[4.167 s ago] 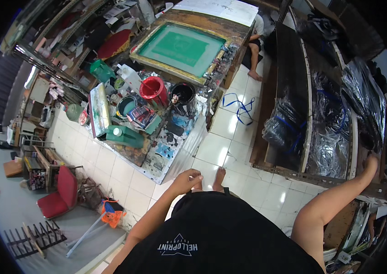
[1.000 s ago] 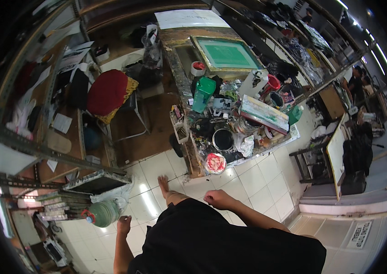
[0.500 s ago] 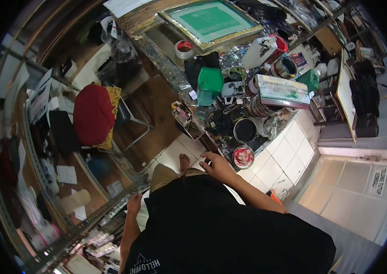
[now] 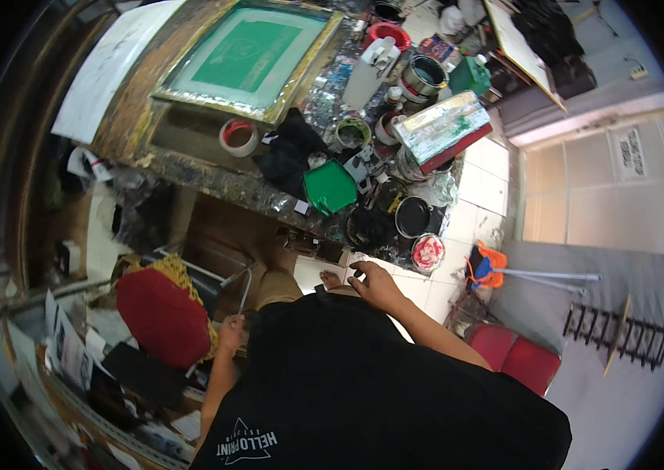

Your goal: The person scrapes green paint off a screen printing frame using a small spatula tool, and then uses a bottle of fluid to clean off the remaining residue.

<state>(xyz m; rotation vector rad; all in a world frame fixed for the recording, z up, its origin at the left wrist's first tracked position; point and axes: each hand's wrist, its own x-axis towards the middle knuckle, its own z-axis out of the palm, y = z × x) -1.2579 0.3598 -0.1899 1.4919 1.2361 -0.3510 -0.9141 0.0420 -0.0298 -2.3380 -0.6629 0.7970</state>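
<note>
My right hand [image 4: 375, 284] is in front of my body, near the table's close corner. Its fingers are loosely bent and apart, with nothing visible in them. Closest to it is an open tub of red and white ink [image 4: 428, 253], which it does not touch. At my left side hangs my left hand [image 4: 231, 334], beside the red-seated chair [image 4: 158, 319] and its metal frame. Its fingers are small and partly hidden, and whether it touches the frame is unclear. On the table lies a framed printing screen [image 4: 247, 56] with a green area.
The table's stained edge [image 4: 214, 184] runs ahead. Paint cans, a green container [image 4: 330, 188], black cloth [image 4: 289, 149] and a roll of tape [image 4: 238, 137] crowd it. To the right are an orange dustpan [image 4: 488, 262] with blue handles and another red chair [image 4: 516, 356].
My view has turned to the right and nearer the table. The table and screen appear further left, while the dustpan and second red chair have come into fuller view. Both hands keep much the same pose.
</note>
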